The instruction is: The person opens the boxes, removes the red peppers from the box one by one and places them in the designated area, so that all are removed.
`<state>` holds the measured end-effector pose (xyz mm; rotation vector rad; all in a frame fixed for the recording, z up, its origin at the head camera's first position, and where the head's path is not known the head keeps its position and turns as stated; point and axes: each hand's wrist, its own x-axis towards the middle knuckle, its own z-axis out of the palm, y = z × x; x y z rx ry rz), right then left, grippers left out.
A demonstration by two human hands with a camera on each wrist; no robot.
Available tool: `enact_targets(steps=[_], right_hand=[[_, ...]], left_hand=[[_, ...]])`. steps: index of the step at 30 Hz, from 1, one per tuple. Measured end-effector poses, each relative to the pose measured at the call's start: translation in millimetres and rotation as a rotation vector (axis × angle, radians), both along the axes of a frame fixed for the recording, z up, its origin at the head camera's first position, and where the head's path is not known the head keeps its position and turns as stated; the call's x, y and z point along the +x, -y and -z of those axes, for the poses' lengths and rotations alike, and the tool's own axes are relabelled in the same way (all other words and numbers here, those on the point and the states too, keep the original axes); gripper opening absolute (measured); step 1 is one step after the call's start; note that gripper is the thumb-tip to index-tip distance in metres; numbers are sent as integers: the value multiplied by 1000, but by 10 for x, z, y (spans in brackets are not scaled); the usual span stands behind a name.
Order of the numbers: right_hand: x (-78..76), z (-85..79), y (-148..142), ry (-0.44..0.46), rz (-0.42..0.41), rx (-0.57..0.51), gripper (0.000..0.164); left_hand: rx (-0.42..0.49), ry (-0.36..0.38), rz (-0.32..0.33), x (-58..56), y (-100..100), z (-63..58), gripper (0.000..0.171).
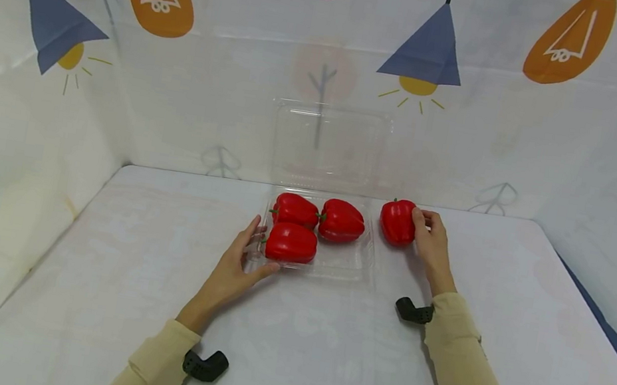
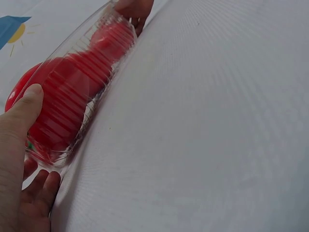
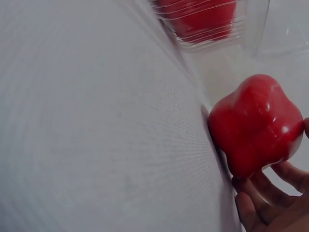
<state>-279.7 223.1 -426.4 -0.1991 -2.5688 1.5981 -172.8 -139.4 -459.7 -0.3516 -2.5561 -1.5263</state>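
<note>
A clear plastic container (image 1: 342, 265) lies on the table, its see-through lid (image 1: 327, 148) raised at the back. Inside it are three red bell peppers: one at front left (image 1: 291, 243), one at back left (image 1: 296, 209), one at right (image 1: 342, 221). My left hand (image 1: 231, 274) holds the container's front-left corner, thumb (image 2: 31, 101) against the front wall and fingers along the left side. To the right of the container, my right hand (image 1: 430, 242) grips a fourth red bell pepper (image 1: 397, 223) by its right side. In the right wrist view, this pepper (image 3: 256, 125) shows its lobed bottom.
A white-covered table (image 1: 307, 354) extends around the container. Behind it hangs a pale cloth (image 1: 215, 90) printed with lamps and bulbs. Dark wrist devices sit by the left sleeve (image 1: 205, 365) and the right sleeve (image 1: 413, 311).
</note>
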Motion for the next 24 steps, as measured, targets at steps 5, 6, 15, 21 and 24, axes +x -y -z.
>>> enact_targets(steps=[5,6,15,21,24], right_hand=[[-16,31,-28,12,-2,6,64],[-18,35,-32,15,-2,5,64],[-25,54,-48,52,-1,-6,69],[-18,52,-56,67,1,-25,71],[-12,48,-54,68,2,-30,71]], left_hand=[[16,-6,13,84,-39,-183,91],[18,-8,16,105,-46,-230,90],[38,1,26,180,-73,-389,86],[56,14,39,166,-64,-370,84],[69,8,44,137,-53,-303,83]])
